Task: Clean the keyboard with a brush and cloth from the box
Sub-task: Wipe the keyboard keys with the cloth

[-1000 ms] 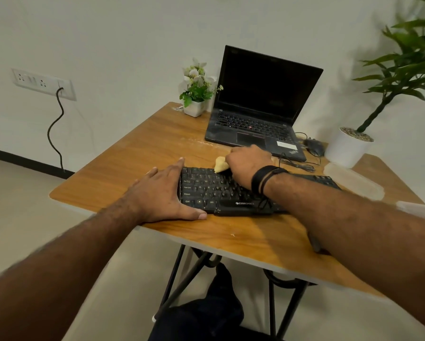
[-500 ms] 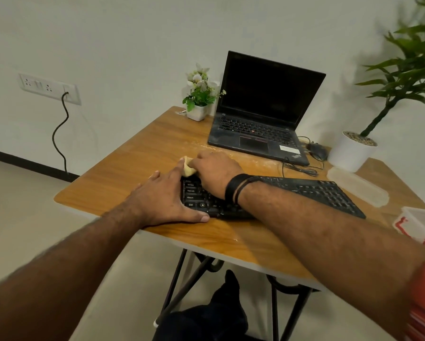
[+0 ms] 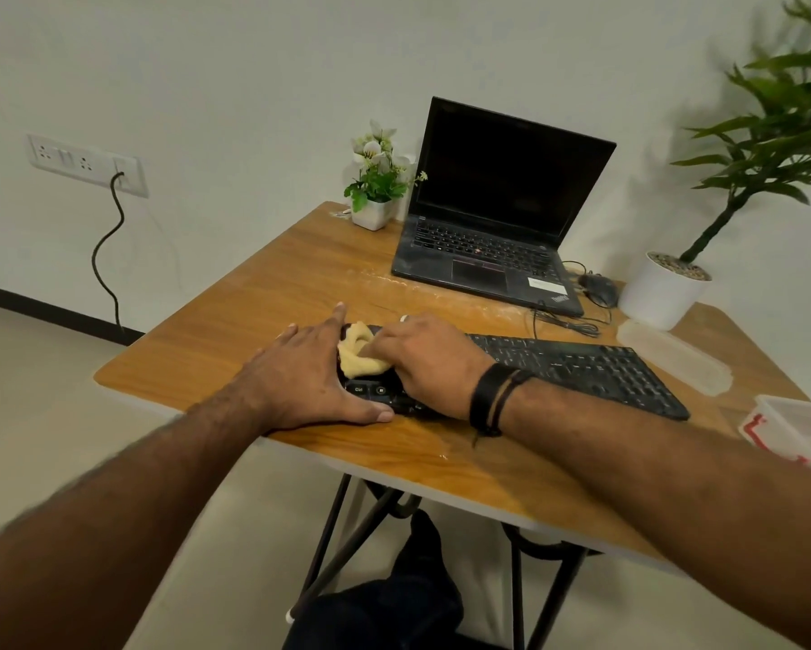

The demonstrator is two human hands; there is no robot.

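You're at the wiping step: your right hand point(image 3: 424, 363) clutches the cloth point(image 3: 359, 353) on the left end of the keyboard point(image 3: 577, 368), while your left hand point(image 3: 307, 377), fingers flat, braces that end on the table point(image 3: 263, 293). Next, sweep right across the keys.

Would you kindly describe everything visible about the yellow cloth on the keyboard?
The yellow cloth is a soft, fuzzy-looking fabric, bunched into a crumpled wad. It lies on the left end of the black keyboard, mostly hidden. The right hand presses down on it with curled fingers, and the left hand, flat at the keyboard's left edge, touches its side.
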